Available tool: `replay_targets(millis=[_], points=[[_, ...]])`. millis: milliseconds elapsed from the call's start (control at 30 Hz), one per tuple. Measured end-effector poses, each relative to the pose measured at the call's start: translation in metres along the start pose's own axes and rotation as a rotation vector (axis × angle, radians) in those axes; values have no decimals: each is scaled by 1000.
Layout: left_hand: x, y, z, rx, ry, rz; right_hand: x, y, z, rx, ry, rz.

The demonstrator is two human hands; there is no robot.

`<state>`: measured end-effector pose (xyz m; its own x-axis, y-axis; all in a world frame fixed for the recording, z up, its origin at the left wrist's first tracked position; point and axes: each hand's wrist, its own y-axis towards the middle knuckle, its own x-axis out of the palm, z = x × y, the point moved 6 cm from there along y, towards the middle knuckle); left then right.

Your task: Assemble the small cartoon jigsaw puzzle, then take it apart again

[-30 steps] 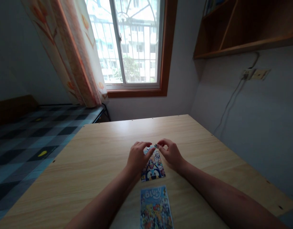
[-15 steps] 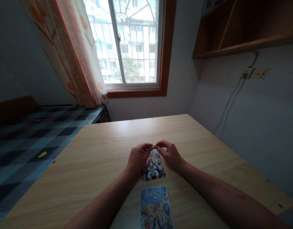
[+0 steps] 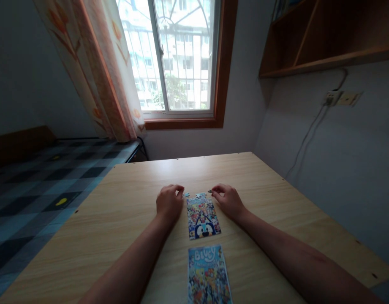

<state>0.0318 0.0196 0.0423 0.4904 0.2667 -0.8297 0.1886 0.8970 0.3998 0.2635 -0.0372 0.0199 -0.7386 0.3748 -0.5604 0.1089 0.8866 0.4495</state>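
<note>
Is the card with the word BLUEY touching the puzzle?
No, a strip of the table shows between the card and the puzzle.

Head view faces window (image 3: 189,55) over seemingly near table (image 3: 124,211).

Jigsaw puzzle (image 3: 203,217): lies flat, partly assembled; crowded multicoloured print, blue dog face along near edge, irregular pale-blue far edge. Pale-blue piece (image 3: 187,195): separate, just beyond far left corner. Small dark piece (image 3: 210,191): held near far right corner; print indistinct.
</note>
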Motion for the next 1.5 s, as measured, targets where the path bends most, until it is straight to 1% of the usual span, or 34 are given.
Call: replay_targets(millis=[100,200,267,367,467,567,667,833,900,1067,1200,1267,1333,1433,1500], points=[[5,1,-1,-6,34,-56,6,1,6,28,114,-30],[8,0,2,3,27,-56,11,-1,-1,-5,184,-57],[7,-2,8,58,0,-24,15,-3,-13,-75,166,-94],[5,-6,22,216,-50,7,25,-9,-27,-186,77,-249],[5,-11,33,320,-78,-5,33,-15,-30,-247,0,-399],[6,-13,37,354,-80,-10,34,-16,-27,-272,-36,-443],[10,-13,36,357,-48,-26,34,-14,-22,-251,-79,-446],[15,-14,32,351,12,-59,30,-10,-16,-142,-143,-374],[16,-14,31,343,41,-68,29,-10,-15,-127,-164,-367],[17,-12,25,270,107,-80,31,-14,-19,-221,-233,-423],[16,-9,17,196,137,-58,27,-16,-18,-236,-234,-425],[15,-9,17,181,140,-45,26,-15,-17,-243,-227,-412],[14,-11,21,207,131,-34,24,-12,-14,-219,-226,-363],[18,-17,37,310,123,-42,23,-7,-7,-138,-255,-270],[23,-21,46,357,140,-64,25,-4,-3,-101,-294,-259]])
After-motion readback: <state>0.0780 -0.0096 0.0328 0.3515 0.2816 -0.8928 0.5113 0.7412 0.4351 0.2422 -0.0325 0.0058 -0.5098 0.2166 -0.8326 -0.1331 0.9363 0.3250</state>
